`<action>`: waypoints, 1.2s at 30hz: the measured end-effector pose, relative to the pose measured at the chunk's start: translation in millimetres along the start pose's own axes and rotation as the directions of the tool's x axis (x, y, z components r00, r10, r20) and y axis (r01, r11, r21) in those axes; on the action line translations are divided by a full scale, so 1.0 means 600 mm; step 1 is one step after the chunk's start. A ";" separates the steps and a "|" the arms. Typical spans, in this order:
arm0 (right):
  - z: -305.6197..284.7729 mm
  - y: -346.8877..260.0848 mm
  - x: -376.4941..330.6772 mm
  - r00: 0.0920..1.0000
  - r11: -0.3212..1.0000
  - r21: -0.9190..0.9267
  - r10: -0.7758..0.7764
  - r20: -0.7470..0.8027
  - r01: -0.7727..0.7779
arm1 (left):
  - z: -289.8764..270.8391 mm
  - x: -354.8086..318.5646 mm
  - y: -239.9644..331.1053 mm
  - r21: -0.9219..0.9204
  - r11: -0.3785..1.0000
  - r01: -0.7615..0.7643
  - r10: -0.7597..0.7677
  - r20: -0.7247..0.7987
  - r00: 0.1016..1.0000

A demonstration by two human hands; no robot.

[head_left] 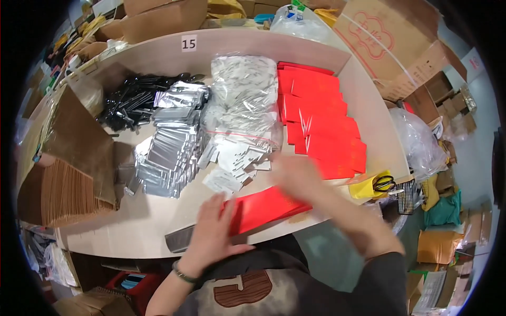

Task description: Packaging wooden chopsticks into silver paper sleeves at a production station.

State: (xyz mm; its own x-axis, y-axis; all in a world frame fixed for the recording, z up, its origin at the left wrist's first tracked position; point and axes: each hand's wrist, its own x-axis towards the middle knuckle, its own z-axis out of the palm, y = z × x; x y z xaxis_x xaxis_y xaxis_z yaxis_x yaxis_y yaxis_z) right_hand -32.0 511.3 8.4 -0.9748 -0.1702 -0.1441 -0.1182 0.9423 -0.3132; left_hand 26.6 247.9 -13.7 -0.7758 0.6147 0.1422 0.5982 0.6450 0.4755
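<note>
My left hand [208, 231] rests at the near edge of the table with its fingers spread. Its fingertips touch the left end of a flat red paper packet [269, 208]. From under that hand a dark grey flat piece [180, 239] sticks out to the left. My right hand [295, 176] is over the far side of the red packet, near small white slips [237, 158]. Motion smears it, so its fingers and anything in them cannot be made out. Beyond it, overlapping red packets [321, 116] lie in a fanned pile.
Silver flat packets [171, 147] are heaped left of a clear bag of white sachets [245, 92]. Black spoon-like utensils [142, 97] lie behind them. A cardboard box [68, 179] of brown sheets stands at left. Black-handled scissors [383, 183] sit at the right edge, inside the low table wall [377, 116].
</note>
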 end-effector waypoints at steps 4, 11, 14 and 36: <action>-0.077 0.277 -0.008 0.932 0.796 -0.590 0.305 0.197 -0.136 | 0.075 0.090 0.014 0.126 0.986 -0.110 0.092 0.142 0.986; -0.096 0.379 0.141 0.947 0.743 -0.652 0.297 0.121 -0.150 | 0.031 0.049 -0.008 0.032 0.999 -0.040 0.029 0.282 0.959; -0.063 0.446 0.214 0.966 0.741 -0.624 0.239 -0.102 -0.249 | 0.033 0.046 -0.014 0.061 0.997 -0.039 0.018 0.312 0.950; 0.005 -0.060 0.104 0.929 0.905 -0.406 0.031 0.369 0.131 | 0.053 0.022 -0.037 0.061 0.984 -0.165 0.153 0.169 0.974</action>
State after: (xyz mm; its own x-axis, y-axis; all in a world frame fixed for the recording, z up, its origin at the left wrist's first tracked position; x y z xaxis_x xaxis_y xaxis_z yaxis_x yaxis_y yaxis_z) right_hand -87.7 466.0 7.7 -0.8393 -0.2349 -0.4903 -0.3111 0.9471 0.0787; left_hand 9.3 256.3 -50.2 -0.6302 0.7738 0.0643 0.7292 0.5614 0.3912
